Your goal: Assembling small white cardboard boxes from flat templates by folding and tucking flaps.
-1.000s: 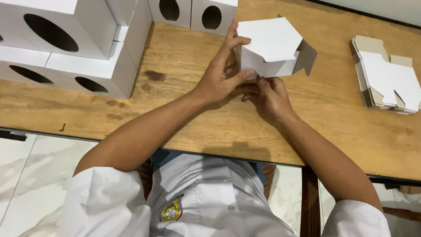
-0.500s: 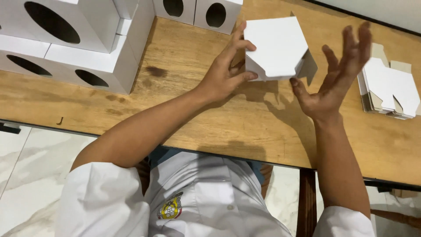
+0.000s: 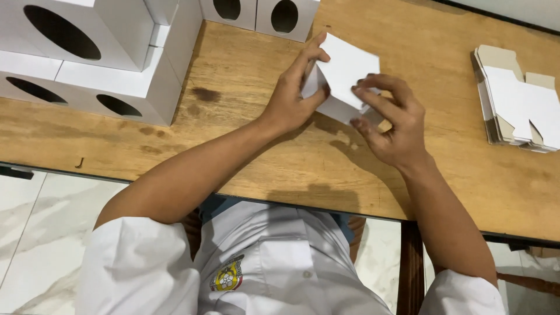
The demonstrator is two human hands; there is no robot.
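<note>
now both hands grip a small white folded cardboard box [image 3: 344, 76] mid-counter, clear of edges: left hand [image 3: 291, 96] holding, right hand [image 3: 391, 125], open before, closed on it.

Small box [image 3: 344, 79] sits mid-table [image 3: 245, 140], just above the surface, between both hands: left hand [image 3: 291, 96] on its left side, right hand [image 3: 394, 125] on its right and front. Stacked boxes with round holes [image 3: 93, 64] at far left, two more boxes [image 3: 259, 14] behind at the back edge. Pile of flat box blanks [image 3: 516, 99] far right, well apart from the hands.
</note>
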